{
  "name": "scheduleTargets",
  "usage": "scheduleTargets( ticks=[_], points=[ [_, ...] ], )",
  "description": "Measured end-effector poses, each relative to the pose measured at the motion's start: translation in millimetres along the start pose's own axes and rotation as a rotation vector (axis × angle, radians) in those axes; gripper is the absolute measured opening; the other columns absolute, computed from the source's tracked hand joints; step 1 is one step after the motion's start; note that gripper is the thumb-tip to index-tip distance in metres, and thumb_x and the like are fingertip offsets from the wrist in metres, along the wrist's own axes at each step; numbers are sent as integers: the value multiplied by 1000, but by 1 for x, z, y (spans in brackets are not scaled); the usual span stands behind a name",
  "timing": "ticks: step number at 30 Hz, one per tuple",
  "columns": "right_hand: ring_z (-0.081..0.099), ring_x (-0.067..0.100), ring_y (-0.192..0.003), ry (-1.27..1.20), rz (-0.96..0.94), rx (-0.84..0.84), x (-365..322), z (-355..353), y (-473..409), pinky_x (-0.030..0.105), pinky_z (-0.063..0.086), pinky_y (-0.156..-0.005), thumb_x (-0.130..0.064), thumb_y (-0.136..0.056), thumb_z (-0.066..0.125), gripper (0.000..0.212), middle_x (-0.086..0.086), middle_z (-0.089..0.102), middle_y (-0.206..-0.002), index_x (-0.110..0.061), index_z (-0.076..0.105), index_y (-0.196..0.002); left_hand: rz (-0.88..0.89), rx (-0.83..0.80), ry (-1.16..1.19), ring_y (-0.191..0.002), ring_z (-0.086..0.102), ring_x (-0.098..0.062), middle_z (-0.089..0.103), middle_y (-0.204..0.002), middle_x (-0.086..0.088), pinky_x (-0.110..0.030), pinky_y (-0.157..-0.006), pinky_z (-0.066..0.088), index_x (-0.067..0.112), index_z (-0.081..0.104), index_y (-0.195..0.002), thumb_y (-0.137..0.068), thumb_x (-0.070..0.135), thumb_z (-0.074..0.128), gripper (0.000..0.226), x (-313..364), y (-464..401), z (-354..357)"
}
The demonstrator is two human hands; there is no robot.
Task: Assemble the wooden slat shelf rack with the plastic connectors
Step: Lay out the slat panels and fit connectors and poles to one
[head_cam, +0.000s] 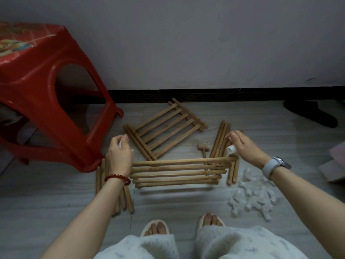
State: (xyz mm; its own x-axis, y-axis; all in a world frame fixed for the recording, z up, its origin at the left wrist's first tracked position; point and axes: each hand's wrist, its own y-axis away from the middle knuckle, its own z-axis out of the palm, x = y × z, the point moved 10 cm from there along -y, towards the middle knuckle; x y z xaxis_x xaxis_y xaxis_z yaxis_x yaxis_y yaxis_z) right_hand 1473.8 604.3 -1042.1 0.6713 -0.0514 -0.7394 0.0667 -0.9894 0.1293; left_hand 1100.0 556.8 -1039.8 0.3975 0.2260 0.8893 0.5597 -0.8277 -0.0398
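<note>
A wooden slat panel (pixel 177 172) stands tilted on the floor in front of me. My left hand (pixel 118 156) is at its left end, fingers curled round a white plastic connector. My right hand (pixel 242 144) is at its right end and pinches another white connector (pixel 231 148) just above the top rail. A second slat panel (pixel 166 129) lies flat on the floor behind. Loose wooden rods (pixel 220 139) lie at the right, and more rods (pixel 123 199) lie under my left forearm. A pile of clear plastic connectors (pixel 253 199) sits at the right.
A red plastic stool (pixel 46 94) stands close on the left, next to my left hand. A small wooden mallet (pixel 203 148) lies between the panels. The wall and dark skirting (pixel 205 95) are behind. A black sock (pixel 309 113) and cardboard (pixel 334 165) lie at right. My feet (pixel 183 225) are below.
</note>
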Motion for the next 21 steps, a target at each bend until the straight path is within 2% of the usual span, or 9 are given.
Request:
scheduleTargets(
  ticks=[3, 6, 10, 12, 14, 16, 17, 19, 21],
  points=[
    [46, 13, -79, 31, 9, 25, 0, -3, 3, 12, 34, -63, -24, -103, 23, 29, 0, 48, -87, -9, 48, -99, -26, -31, -30, -93, 43, -12, 51, -101, 0, -26, -77, 30, 5, 54, -112, -101, 26, 36, 30, -2, 2, 1],
    [51, 18, -83, 92, 63, 18, 1, -1, 6, 30, 41, -72, -30, -103, 20, 34, 3, 52, -95, -10, 46, -111, -41, -123, -66, -96, 45, -18, 53, -109, -2, -29, -81, 32, 9, 49, -115, -102, 28, 29, 30, -1, 2, 3],
    [55, 31, -92, 88, 146, 176, 6, -10, 22, 41, 44, -82, -39, -101, 20, 45, 12, 57, -103, -8, 48, -116, -1, -195, -73, -117, 44, -28, 44, -133, -13, -32, -90, 32, 11, 36, -135, -101, 29, 34, 38, 2, 12, -6],
    [57, 30, -91, -106, 233, 242, 20, -7, 34, 41, 46, -81, -46, -100, 22, 50, 11, 59, -101, -7, 50, -114, 202, -93, -361, -122, 41, -33, 45, -132, -17, -43, -98, 33, 11, 42, -135, -98, 30, 42, 42, 15, 21, -20],
    [59, 29, -91, -334, 305, 283, 34, 1, 42, 48, 49, -86, -53, -98, 21, 55, 12, 61, -98, -9, 52, -112, 553, -50, -645, -118, 47, -35, 57, -118, -13, -58, -101, 30, 13, 58, -121, -91, 37, 45, 41, 39, 41, -10],
    [59, 30, -96, -528, 366, 304, 45, 10, 46, 52, 47, -92, -54, -98, 19, 56, 12, 61, -98, -12, 53, -111, 851, -138, -699, -116, 53, -30, 65, -108, -5, -61, -105, 22, 16, 68, -105, -85, 41, 45, 40, 57, 67, 13],
    [59, 29, -97, -613, 381, 311, 49, 14, 47, 51, 47, -92, -51, -99, 18, 53, 11, 61, -97, -12, 53, -110, 962, -223, -686, -115, 55, -27, 67, -106, -2, -61, -105, 25, 17, 69, -104, -84, 41, 46, 38, 61, 81, 29],
    [58, 23, -90, -714, 383, 300, 50, 21, 49, 40, 50, -83, -41, -102, 20, 46, 10, 58, -95, -10, 52, -113, 1045, -435, -661, -116, 56, -23, 65, -115, -3, -57, -103, 36, 17, 63, -116, -86, 40, 44, 42, 64, 104, 60],
    [56, 18, -86, -736, 395, 268, 56, 29, 50, 28, 48, -72, -29, -103, 26, 38, 10, 58, -98, -6, 52, -118, 965, -634, -680, -128, 45, -21, 50, -136, -4, -47, -112, 28, 18, 43, -138, -92, 42, 39, 52, 58, 114, 96]
  ],
)
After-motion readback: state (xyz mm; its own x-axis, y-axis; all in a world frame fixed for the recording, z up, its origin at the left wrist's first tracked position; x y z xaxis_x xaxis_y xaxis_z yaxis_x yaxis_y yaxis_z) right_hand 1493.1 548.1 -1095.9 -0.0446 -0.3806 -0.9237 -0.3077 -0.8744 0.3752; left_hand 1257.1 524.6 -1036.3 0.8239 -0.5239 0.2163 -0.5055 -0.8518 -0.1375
